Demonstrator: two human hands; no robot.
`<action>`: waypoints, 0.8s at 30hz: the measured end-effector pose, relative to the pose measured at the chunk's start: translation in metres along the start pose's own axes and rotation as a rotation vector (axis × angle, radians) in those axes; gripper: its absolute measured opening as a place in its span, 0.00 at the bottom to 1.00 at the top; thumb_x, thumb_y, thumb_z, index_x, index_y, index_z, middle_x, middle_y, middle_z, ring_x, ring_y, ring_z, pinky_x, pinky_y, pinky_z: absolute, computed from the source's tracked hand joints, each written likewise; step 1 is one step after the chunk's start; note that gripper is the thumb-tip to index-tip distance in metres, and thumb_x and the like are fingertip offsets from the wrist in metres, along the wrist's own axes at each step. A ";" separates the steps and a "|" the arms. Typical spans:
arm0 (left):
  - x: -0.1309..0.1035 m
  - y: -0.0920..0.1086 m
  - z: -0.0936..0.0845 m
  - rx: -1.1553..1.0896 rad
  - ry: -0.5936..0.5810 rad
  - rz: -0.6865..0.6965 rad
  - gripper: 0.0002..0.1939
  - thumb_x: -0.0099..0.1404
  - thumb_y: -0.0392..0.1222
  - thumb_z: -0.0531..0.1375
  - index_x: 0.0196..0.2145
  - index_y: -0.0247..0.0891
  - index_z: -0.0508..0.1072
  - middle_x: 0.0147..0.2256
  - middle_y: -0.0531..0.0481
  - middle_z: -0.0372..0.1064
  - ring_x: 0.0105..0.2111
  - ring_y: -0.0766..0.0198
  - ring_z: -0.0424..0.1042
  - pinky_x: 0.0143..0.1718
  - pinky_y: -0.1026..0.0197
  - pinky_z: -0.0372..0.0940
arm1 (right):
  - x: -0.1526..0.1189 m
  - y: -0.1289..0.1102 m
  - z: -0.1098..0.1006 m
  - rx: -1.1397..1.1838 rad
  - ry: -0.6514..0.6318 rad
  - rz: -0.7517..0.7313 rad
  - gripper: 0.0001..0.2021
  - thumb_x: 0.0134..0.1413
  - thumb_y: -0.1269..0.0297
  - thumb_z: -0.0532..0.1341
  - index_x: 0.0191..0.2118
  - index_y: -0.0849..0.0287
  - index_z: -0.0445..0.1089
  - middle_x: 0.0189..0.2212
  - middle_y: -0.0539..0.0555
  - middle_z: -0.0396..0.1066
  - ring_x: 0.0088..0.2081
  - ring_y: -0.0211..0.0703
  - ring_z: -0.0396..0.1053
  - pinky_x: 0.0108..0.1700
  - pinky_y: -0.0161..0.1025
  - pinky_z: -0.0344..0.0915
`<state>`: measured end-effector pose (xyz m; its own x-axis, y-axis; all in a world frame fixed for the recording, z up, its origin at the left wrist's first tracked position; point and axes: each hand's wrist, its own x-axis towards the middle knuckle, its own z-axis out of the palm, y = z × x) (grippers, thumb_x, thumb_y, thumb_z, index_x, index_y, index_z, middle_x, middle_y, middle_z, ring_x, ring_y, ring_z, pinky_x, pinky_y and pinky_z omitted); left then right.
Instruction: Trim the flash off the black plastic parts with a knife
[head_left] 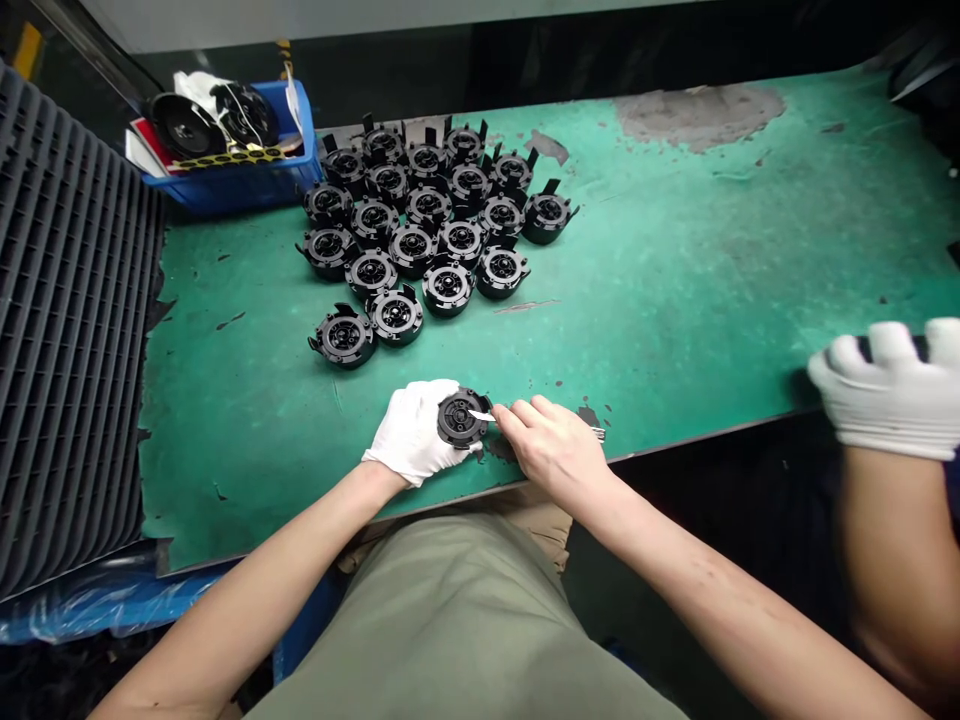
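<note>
My left hand [420,432], in a white glove, holds a round black part [460,418] above the front edge of the green table [660,300]. Bare and closed, my right hand [553,446] grips a thin tool with a pale blade [481,416], whose tip lies over the face of the part. The tool's other end, metallic, sticks out behind the hand. Farther back stand several similar black parts [448,286] in a close group, many with upright tabs.
A blue bin [240,188] with black parts and papers stands at the back left. Stacked grey trays [67,330] rise along the left edge. At the right, another person's white-gloved hand [892,395] reaches over the table edge, blurred.
</note>
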<state>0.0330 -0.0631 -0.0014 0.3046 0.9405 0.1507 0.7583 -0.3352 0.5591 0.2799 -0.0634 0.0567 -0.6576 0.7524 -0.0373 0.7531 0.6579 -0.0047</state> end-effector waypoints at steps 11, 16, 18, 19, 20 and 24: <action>0.014 -0.002 -0.010 -0.015 -0.086 0.033 0.39 0.55 0.63 0.75 0.58 0.43 0.74 0.51 0.40 0.81 0.50 0.40 0.81 0.54 0.43 0.74 | -0.013 0.005 0.014 0.139 0.136 0.038 0.16 0.77 0.69 0.54 0.61 0.61 0.73 0.37 0.56 0.75 0.39 0.48 0.67 0.42 0.44 0.62; 0.032 -0.015 -0.024 -0.070 -0.199 0.137 0.53 0.50 0.56 0.77 0.69 0.38 0.66 0.59 0.35 0.76 0.59 0.36 0.78 0.63 0.41 0.71 | -0.028 0.026 0.018 0.285 0.221 0.109 0.18 0.80 0.66 0.48 0.65 0.60 0.67 0.46 0.59 0.80 0.45 0.45 0.77 0.47 0.41 0.73; 0.033 -0.015 -0.022 -0.075 -0.175 0.104 0.61 0.48 0.61 0.78 0.73 0.35 0.61 0.66 0.29 0.69 0.66 0.30 0.70 0.67 0.35 0.67 | -0.024 0.035 0.019 0.324 0.231 0.145 0.17 0.81 0.64 0.48 0.64 0.60 0.67 0.50 0.60 0.79 0.48 0.45 0.79 0.49 0.42 0.75; 0.033 -0.013 -0.020 -0.077 -0.155 0.075 0.64 0.48 0.64 0.78 0.73 0.34 0.60 0.66 0.27 0.67 0.66 0.28 0.68 0.67 0.31 0.65 | -0.021 0.038 0.019 0.339 0.225 0.148 0.16 0.81 0.63 0.49 0.62 0.60 0.67 0.50 0.60 0.79 0.49 0.45 0.79 0.50 0.42 0.76; 0.033 -0.011 -0.017 -0.082 -0.136 0.049 0.64 0.48 0.66 0.78 0.73 0.33 0.60 0.66 0.26 0.67 0.66 0.27 0.69 0.66 0.29 0.65 | -0.016 0.041 0.018 0.351 0.211 0.141 0.15 0.81 0.63 0.50 0.60 0.60 0.68 0.49 0.60 0.80 0.48 0.45 0.80 0.50 0.42 0.76; 0.035 -0.009 -0.013 -0.128 -0.166 0.110 0.57 0.53 0.62 0.77 0.72 0.36 0.62 0.61 0.32 0.74 0.61 0.35 0.75 0.65 0.35 0.69 | -0.003 0.045 0.014 0.355 0.115 0.049 0.15 0.81 0.61 0.51 0.59 0.59 0.71 0.45 0.57 0.79 0.45 0.43 0.79 0.47 0.39 0.75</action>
<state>0.0294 -0.0268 0.0090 0.4800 0.8730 0.0860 0.6396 -0.4154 0.6468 0.3163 -0.0364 0.0422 -0.6033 0.7947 0.0664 0.7308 0.5843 -0.3528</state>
